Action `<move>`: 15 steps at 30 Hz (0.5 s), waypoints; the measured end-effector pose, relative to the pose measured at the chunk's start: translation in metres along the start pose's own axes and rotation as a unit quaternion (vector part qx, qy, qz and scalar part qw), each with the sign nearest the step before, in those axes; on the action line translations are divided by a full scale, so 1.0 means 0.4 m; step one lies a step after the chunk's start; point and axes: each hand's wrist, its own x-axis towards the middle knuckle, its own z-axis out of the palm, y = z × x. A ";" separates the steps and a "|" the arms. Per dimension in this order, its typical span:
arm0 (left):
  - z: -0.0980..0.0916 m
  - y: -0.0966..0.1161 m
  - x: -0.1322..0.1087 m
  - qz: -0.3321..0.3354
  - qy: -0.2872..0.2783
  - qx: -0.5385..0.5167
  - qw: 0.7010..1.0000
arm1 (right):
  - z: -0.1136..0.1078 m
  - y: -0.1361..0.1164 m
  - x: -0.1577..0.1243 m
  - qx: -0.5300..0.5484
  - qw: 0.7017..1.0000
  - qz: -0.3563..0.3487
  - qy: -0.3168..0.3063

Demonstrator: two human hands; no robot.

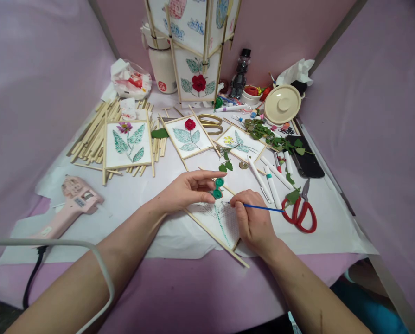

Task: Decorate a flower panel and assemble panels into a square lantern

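My right hand (252, 220) is closed on a thin blue paintbrush (264, 208), its tip down on a white panel framed with wooden sticks (218, 227) that bears a green painted stem. My left hand (189, 190) rests on the panel's upper edge with its fingers stretched out beside two small green caps (218, 188). A small leaf sprig (226, 165) lies just beyond the caps.
Three finished flower panels (128, 144) lie further back among loose wooden sticks (89, 134). A pink glue gun (73, 204) sits at the left, red scissors (302, 211) and several markers (268, 178) at the right. A paper lantern (195, 51), a bottle, a phone (304, 160) and leafy stems stand behind.
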 end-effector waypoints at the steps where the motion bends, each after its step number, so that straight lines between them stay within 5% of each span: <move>1: 0.000 0.000 0.000 0.000 -0.001 -0.001 1.000 | -0.001 0.001 0.000 -0.004 1.000 0.005 0.004; 15: 0.001 0.001 0.000 -0.004 0.002 -0.002 1.000 | -0.003 0.000 -0.001 -0.015 1.000 0.013 0.004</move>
